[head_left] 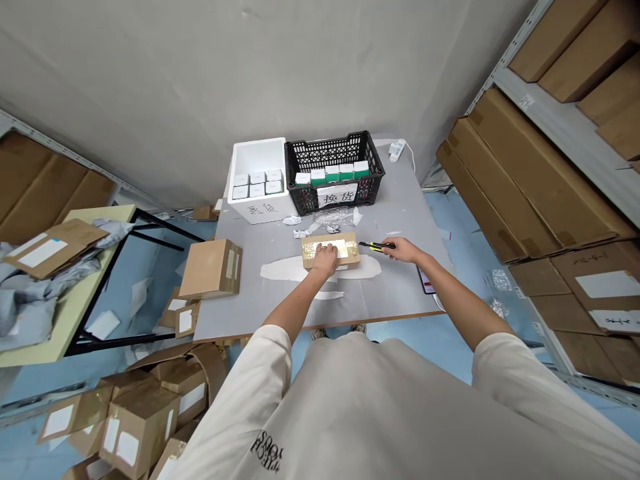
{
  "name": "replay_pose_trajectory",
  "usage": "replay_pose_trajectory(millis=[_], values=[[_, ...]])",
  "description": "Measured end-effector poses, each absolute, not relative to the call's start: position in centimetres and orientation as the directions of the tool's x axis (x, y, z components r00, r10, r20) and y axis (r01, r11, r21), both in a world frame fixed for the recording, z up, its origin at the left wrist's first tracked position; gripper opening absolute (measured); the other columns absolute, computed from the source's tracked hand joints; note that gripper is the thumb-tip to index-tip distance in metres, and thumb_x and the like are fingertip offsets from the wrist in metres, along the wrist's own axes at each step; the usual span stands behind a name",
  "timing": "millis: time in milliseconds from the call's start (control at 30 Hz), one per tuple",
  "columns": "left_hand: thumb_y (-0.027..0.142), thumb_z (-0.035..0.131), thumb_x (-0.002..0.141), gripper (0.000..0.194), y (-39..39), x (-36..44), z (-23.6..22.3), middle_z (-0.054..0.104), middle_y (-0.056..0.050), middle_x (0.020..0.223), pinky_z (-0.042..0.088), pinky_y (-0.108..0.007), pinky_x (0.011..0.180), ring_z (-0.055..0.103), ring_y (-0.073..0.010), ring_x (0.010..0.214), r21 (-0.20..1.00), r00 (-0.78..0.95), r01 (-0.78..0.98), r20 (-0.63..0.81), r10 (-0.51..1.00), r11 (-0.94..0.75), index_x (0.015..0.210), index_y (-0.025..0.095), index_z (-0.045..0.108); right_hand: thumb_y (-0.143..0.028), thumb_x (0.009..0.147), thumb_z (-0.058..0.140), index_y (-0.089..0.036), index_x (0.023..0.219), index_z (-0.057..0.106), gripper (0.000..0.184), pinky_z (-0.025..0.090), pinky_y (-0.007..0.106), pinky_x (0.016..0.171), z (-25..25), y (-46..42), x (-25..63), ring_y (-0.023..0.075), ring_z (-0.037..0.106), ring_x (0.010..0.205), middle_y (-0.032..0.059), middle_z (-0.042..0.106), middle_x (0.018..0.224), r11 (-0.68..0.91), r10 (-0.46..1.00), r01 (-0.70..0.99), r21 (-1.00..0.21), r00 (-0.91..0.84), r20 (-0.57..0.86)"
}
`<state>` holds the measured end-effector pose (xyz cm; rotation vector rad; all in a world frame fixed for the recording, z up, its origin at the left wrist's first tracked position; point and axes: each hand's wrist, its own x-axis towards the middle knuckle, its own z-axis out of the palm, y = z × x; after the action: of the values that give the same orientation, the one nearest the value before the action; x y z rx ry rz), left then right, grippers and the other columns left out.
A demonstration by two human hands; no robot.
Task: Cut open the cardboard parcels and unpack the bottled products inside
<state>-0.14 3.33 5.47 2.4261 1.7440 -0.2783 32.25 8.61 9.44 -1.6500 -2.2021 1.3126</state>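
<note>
A small cardboard parcel (345, 251) with a white label and shiny tape lies in the middle of the grey table (280, 300). My left hand (325, 257) presses down on the parcel's top, fingers curled over it. My right hand (403, 250) lies just right of the parcel and is closed round a yellow-and-black utility knife (376, 246), whose tip points left toward the parcel's right end.
A black crate (373, 180) and a white foam box (240, 207), both holding small boxes, stand at the table's far edge. Another carton (210, 268) sits at the table's left. Cartons (135, 420) pile on the floor at the left; shelves (540, 200) of cartons stand at the right.
</note>
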Motion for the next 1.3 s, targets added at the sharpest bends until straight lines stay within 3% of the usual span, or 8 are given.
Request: replay_pose_trajectory(millis=[133, 300, 467, 733, 967, 1133, 1300], values=[[0.029, 0.074, 0.083, 0.068, 2.9, 0.0, 5.2, 0.056, -0.019, 0.137, 0.021, -0.047, 0.125, 0.056, -0.0314, 0.13, 0.011, 0.3, 0.952, -0.208, 0.931, -0.305, 0.143, 0.015, 0.045, -0.041, 0.096, 0.058, -0.023, 0.122, 0.071, 0.034, 0.05, 0.026, 0.072, 9.2, 10.0, 31.9, 0.0192, 0.071, 0.084, 0.0042, 0.077, 0.102, 0.202, 0.808, 0.774, -0.601, -0.479, -0.345], [0.023, 0.07, 0.085, 0.069, 2.0, 0.0, 5.2, 0.055, -0.017, 0.138, 0.02, -0.05, 0.125, 0.053, -0.0303, 0.133, 0.037, 0.28, 0.96, -0.167, 0.945, -0.278, 0.146, 0.021, 0.038, -0.039, 0.097, 0.053, -0.028, 0.128, 0.072, 0.037, 0.046, 0.028, 0.077, 9.6, 12.6, 30.7, 0.0236, 0.068, 0.098, 0.0045, 0.077, 0.113, 0.397, 0.763, 0.831, -0.391, -0.535, -0.362], [0.016, 0.068, 0.083, 0.071, 1.4, -0.2, 5.2, 0.053, -0.016, 0.138, 0.02, -0.048, 0.126, 0.052, -0.0288, 0.134, 0.064, 0.283, 0.959, -0.144, 0.948, -0.277, 0.146, 0.02, 0.036, -0.033, 0.097, 0.053, -0.029, 0.118, 0.075, 0.031, 0.042, 0.034, 0.087, 10.6, 14.6, 27.9, 0.0285, 0.064, 0.109, 0.0077, 0.076, 0.114, 0.561, 0.704, 0.801, -0.211, -0.595, -0.388], [0.024, 0.07, 0.086, 0.068, 1.1, -0.6, 4.8, 0.052, -0.014, 0.139, 0.019, -0.049, 0.128, 0.053, -0.0299, 0.133, 0.074, 0.282, 0.959, -0.128, 0.951, -0.274, 0.146, 0.025, 0.037, -0.028, 0.097, 0.051, -0.031, 0.115, 0.076, 0.031, 0.038, 0.041, 0.095, 11.3, 15.0, 25.1, 0.0319, 0.06, 0.112, 0.0104, 0.074, 0.114, 0.646, 0.646, 0.747, -0.154, -0.643, -0.41], [0.027, 0.07, 0.088, 0.066, 1.1, -0.7, 4.6, 0.052, -0.012, 0.14, 0.018, -0.049, 0.128, 0.058, -0.0283, 0.126, 0.058, 0.277, 0.961, -0.132, 0.952, -0.272, 0.146, 0.024, 0.038, -0.026, 0.095, 0.051, -0.031, 0.111, 0.075, 0.03, 0.042, 0.036, 0.082, 11.2, 15.4, 27.2, 0.0281, 0.065, 0.096, 0.0081, 0.076, 0.105, 0.581, 0.625, 0.786, -0.21, -0.597, -0.503], [0.025, 0.072, 0.086, 0.067, 1.1, -0.5, 4.8, 0.052, -0.012, 0.14, 0.02, -0.053, 0.127, 0.057, -0.0303, 0.127, 0.067, 0.276, 0.961, -0.146, 0.95, -0.269, 0.144, 0.028, 0.04, -0.027, 0.095, 0.049, -0.032, 0.113, 0.075, 0.032, 0.04, 0.04, 0.091, 10.9, 15.1, 25.8, 0.031, 0.06, 0.11, 0.0078, 0.075, 0.114, 0.651, 0.615, 0.736, -0.187, -0.656, -0.438], [0.025, 0.073, 0.086, 0.066, 1.0, -0.6, 5.3, 0.051, -0.013, 0.138, 0.019, -0.05, 0.128, 0.059, -0.0286, 0.124, 0.081, 0.27, 0.962, -0.152, 0.951, -0.261, 0.144, 0.025, 0.042, -0.027, 0.091, 0.054, -0.032, 0.106, 0.077, 0.028, 0.036, 0.045, 0.097, 11.1, 15.7, 24.9, 0.0334, 0.059, 0.111, 0.0095, 0.075, 0.109, 0.627, 0.619, 0.758, -0.179, -0.625, -0.476]])
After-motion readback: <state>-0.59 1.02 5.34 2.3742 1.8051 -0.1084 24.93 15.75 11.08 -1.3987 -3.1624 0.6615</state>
